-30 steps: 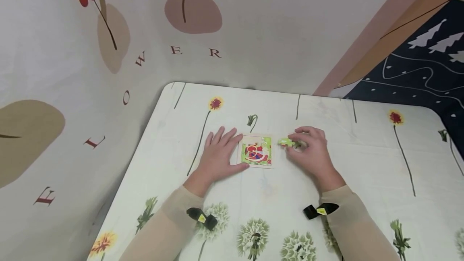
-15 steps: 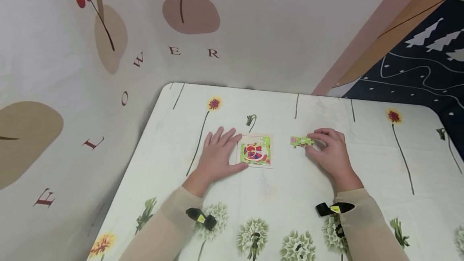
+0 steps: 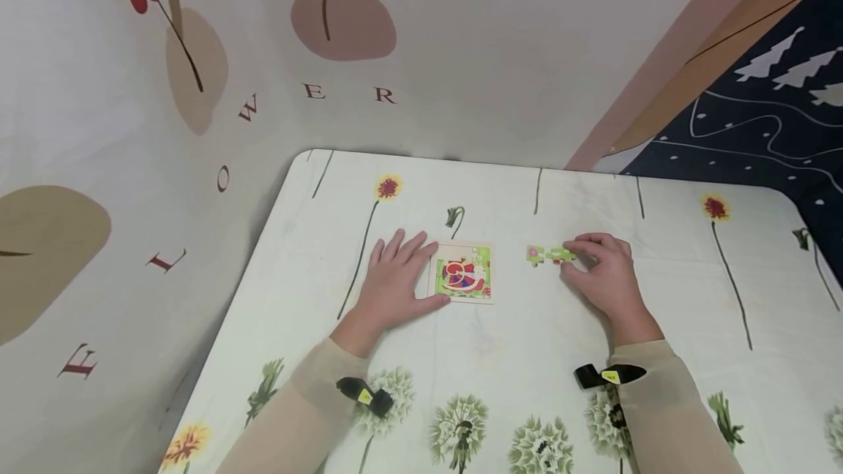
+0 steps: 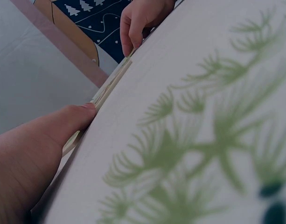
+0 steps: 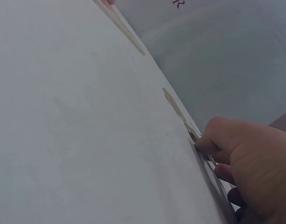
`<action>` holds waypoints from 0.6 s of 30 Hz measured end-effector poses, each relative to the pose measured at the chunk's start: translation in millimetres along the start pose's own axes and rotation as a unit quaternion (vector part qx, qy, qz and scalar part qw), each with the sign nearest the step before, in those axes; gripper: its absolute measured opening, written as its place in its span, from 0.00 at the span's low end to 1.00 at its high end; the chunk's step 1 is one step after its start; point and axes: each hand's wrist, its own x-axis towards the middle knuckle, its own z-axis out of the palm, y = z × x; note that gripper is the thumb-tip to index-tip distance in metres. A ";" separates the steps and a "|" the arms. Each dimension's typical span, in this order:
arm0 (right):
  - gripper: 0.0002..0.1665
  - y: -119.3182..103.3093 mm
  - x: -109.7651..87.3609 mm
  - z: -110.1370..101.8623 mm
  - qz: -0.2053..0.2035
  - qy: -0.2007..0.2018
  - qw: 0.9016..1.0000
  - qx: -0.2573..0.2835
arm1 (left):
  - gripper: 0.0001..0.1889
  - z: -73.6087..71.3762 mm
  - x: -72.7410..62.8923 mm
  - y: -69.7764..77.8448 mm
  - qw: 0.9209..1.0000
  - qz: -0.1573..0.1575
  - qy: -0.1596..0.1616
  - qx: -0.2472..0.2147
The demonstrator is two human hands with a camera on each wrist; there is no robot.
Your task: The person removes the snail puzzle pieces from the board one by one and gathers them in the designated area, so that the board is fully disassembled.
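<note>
A small square puzzle board (image 3: 492, 273) with a wooden border and a red, blue and green snail-like picture lies on the table. A bare patch shows in its upper left. My left hand (image 3: 393, 285) rests at its left side, fingers spread, thumb on the lower edge and index fingertip at the upper corner. To the right, my right hand (image 3: 607, 278) pinches a green puzzle piece (image 3: 560, 254) between thumb and fingers, low over the table. Just left of that lies another green puzzle piece (image 3: 536, 255) with a pink spot. The right wrist view shows the pieces edge-on.
A white flower-print cloth covers the table (image 3: 500, 357). Behind the table's back edge hangs a pale printed curtain (image 3: 474, 93). A dark panel with white trees (image 3: 757, 123) stands at the right.
My right hand has moved right, away from the board, with green puzzle pieces. One piece now lies apart from the pinched one. My left hand has stayed on the board.
</note>
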 end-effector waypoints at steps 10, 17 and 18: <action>0.20 -1.1 -1.0 0.2 0.023 -0.011 1.000 -0.017 | 0.51 0.5 0.2 -0.1 1.000 0.006 0.006 -0.005; 0.20 -0.7 0.2 1.8 0.015 -0.009 1.000 -0.014 | 0.51 0.0 0.4 0.1 1.000 0.003 0.005 -0.007; 0.20 -0.6 0.2 2.0 0.015 -0.008 1.000 -0.014 | 0.51 0.1 0.5 0.2 1.000 0.003 0.006 -0.007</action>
